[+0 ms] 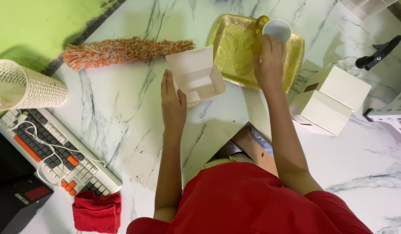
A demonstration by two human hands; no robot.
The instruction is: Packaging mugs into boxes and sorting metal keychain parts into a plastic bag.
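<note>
My left hand (173, 102) lies flat on the marble counter, its fingers against the side of an open white cardboard box (195, 74). My right hand (268, 58) reaches over a gold square tray (235, 52) and grips a cup (276, 29) with a white inside and a yellow handle, held at the tray's far edge. The box sits just left of the tray, flap raised, nothing seen inside.
An orange and white duster (122, 51) lies at the back left. A cream mesh basket (25, 86), a keyboard (53, 149) and a folded red cloth (97, 211) are at the left. Two white boxes (332, 99) and a spray bottle (373, 54) stand right.
</note>
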